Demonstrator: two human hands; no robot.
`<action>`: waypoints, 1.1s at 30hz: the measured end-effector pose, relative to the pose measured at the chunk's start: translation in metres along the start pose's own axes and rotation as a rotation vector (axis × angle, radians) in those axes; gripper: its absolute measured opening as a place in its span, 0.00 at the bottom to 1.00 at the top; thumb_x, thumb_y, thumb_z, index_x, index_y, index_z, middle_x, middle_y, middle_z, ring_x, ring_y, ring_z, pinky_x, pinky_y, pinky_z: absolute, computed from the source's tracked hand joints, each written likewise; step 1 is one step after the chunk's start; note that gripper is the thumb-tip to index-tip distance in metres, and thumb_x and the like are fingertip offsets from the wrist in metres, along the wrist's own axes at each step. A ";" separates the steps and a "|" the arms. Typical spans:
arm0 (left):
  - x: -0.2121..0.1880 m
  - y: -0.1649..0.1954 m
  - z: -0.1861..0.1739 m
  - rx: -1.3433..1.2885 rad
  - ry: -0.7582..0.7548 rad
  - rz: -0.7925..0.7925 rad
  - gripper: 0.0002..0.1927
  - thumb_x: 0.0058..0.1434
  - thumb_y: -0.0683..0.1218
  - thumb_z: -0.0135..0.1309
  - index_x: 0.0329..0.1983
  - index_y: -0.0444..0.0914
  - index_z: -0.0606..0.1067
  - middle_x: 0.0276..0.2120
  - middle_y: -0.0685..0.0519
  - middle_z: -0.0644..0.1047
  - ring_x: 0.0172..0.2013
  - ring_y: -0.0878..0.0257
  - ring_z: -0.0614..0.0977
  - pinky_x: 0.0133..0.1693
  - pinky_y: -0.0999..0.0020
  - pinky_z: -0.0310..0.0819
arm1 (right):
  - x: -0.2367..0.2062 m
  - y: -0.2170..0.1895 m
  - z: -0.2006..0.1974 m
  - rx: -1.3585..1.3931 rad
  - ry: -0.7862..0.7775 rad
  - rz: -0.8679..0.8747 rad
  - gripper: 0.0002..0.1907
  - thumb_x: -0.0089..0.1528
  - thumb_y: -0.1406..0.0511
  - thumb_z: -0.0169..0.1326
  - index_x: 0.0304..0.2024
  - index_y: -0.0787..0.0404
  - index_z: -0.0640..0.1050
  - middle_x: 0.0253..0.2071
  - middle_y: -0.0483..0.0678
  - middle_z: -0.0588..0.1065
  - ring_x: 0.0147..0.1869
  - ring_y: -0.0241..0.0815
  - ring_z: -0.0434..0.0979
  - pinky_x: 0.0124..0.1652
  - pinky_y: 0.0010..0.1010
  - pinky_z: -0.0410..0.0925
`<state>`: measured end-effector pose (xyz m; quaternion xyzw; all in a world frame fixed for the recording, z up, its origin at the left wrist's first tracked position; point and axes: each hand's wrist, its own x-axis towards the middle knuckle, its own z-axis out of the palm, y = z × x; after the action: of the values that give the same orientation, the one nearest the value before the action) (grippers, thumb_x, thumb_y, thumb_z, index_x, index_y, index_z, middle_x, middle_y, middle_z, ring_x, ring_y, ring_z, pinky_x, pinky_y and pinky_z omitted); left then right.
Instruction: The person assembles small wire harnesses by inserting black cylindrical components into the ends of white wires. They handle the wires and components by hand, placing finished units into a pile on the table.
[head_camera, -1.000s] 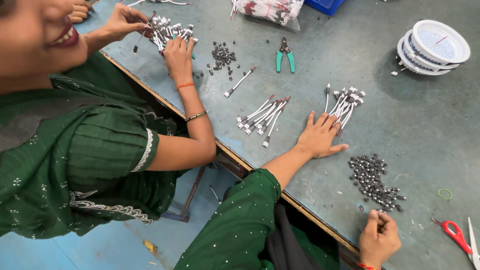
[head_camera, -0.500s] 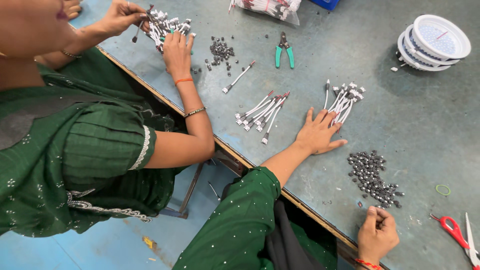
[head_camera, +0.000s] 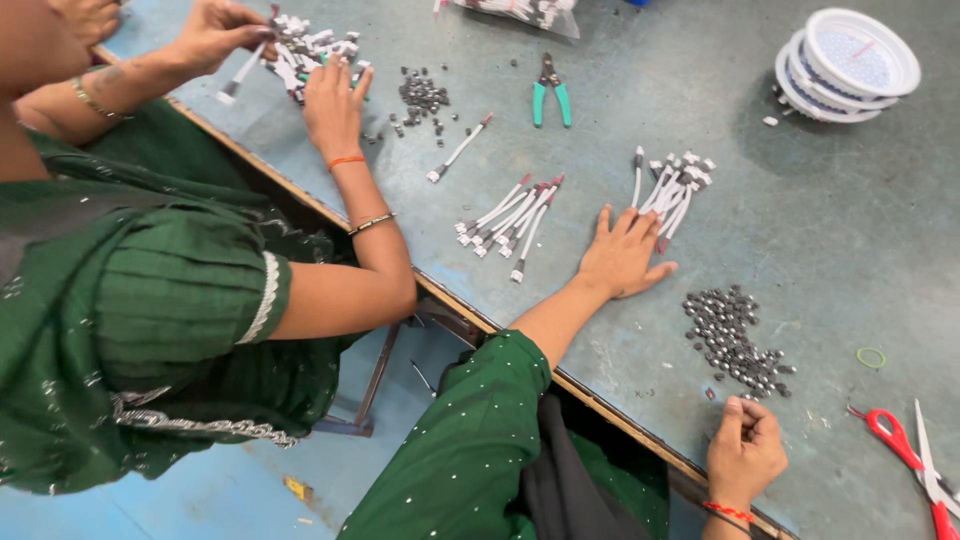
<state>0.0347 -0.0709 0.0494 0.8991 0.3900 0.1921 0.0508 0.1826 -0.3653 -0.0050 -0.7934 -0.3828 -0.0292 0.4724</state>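
My left hand (head_camera: 625, 255) lies flat on the grey-blue table (head_camera: 830, 240) with its fingers spread. Its fingertips touch a bundle of short white cables (head_camera: 672, 185) with dark and red ends. A second fan of white cables (head_camera: 512, 218) lies just left of that hand. My right hand (head_camera: 745, 450) rests near the table's front edge with its fingers curled shut. Whether anything is pinched in them is hidden. It sits just below a pile of small dark metal pieces (head_camera: 735, 340).
A co-worker in green sits at the left, with both hands (head_camera: 330, 100) on another cable bundle (head_camera: 305, 50). Also on the table are green-handled pliers (head_camera: 549, 92), a single cable (head_camera: 458, 150), more dark pieces (head_camera: 422, 95), stacked white round trays (head_camera: 848, 65) and red scissors (head_camera: 915, 460).
My left hand stays flat by the cables. My right hand has curled tighter near the front edge. The co-worker's hands keep shifting on their bundle.
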 end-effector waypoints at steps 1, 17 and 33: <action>0.000 -0.001 0.001 -0.009 0.000 0.001 0.41 0.63 0.69 0.44 0.66 0.36 0.67 0.68 0.50 0.64 0.69 0.51 0.60 0.68 0.34 0.46 | 0.000 -0.001 0.001 -0.016 0.006 -0.018 0.11 0.73 0.63 0.62 0.43 0.66 0.80 0.30 0.47 0.76 0.33 0.33 0.72 0.39 0.27 0.67; -0.010 -0.005 0.002 -0.168 0.239 0.143 0.27 0.61 0.56 0.57 0.60 0.38 0.74 0.62 0.45 0.69 0.64 0.47 0.65 0.65 0.43 0.53 | -0.002 -0.044 -0.008 0.135 -0.003 0.200 0.08 0.65 0.65 0.60 0.40 0.65 0.80 0.26 0.44 0.76 0.26 0.28 0.70 0.30 0.24 0.67; -0.014 -0.002 -0.002 -0.109 0.340 0.213 0.27 0.65 0.57 0.57 0.59 0.34 0.76 0.60 0.50 0.73 0.60 0.48 0.69 0.65 0.46 0.57 | -0.002 -0.055 -0.012 0.182 0.006 0.147 0.06 0.64 0.67 0.61 0.39 0.65 0.80 0.26 0.42 0.76 0.27 0.27 0.69 0.29 0.22 0.66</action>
<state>0.0242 -0.0796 0.0462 0.8857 0.2849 0.3663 0.0121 0.1504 -0.3617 0.0408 -0.7731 -0.3232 0.0382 0.5444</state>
